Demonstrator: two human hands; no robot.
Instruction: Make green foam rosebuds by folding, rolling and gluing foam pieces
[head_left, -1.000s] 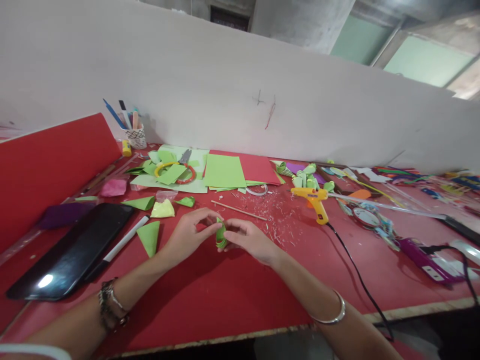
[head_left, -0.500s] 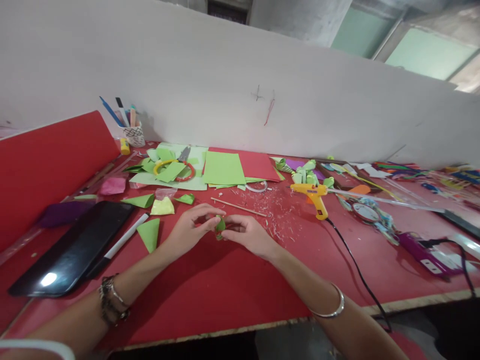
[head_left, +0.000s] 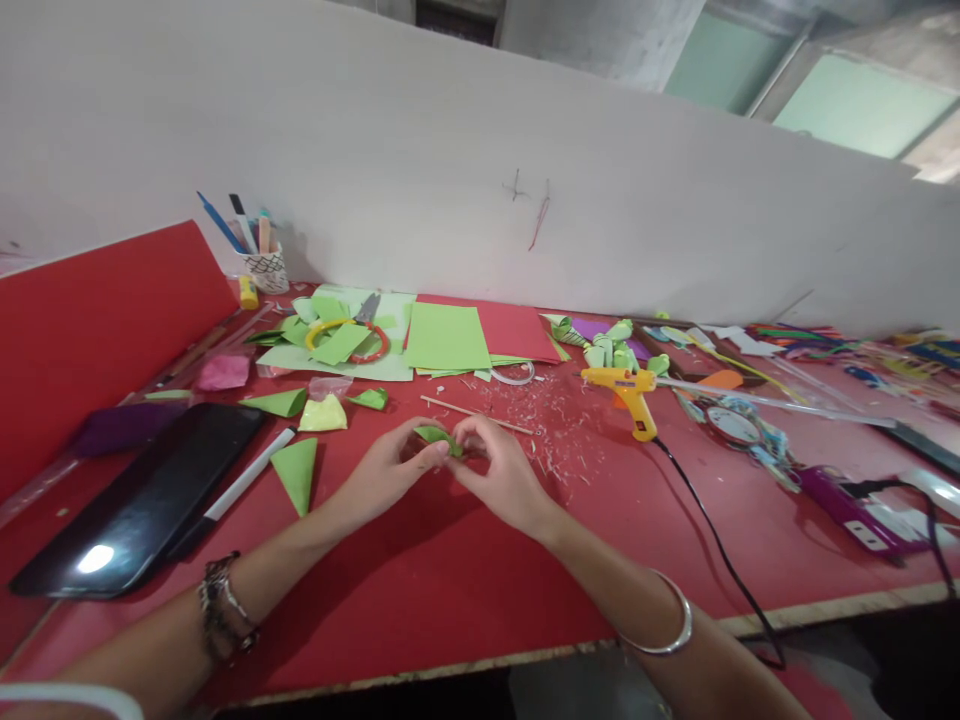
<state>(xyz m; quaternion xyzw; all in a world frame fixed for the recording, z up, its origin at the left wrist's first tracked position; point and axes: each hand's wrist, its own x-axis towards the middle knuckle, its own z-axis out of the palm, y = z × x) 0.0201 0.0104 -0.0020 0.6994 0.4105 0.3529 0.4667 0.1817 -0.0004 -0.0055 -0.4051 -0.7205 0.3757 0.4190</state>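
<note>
A small piece of green paper (head_left: 435,434) is held between my two hands over the red tabletop. My left hand (head_left: 394,462) is closed on its left part, thumb and fingers pinching it. From the other side, the fingertips of my right hand (head_left: 500,465) pinch its right end. Fingers cover part of the paper, so its full shape is hidden. Left of my hands lie a green paper cone (head_left: 295,472), a yellow packet (head_left: 324,413) and a small folded green paper (head_left: 369,398). A thin wooden stick (head_left: 476,412) rests just beyond my fingers.
A yellow glue gun (head_left: 626,395) with a black cord stands to the right, near a purple power strip (head_left: 862,510). At left are a black phone-like slab (head_left: 139,500) and a marker (head_left: 236,490). Scissors (head_left: 365,318) lie among green papers at the back, beside stacked sheets (head_left: 448,337).
The green paper has turned from upright to lying more sideways between my fingers. My right hand has shifted slightly, its fingers more curled.
</note>
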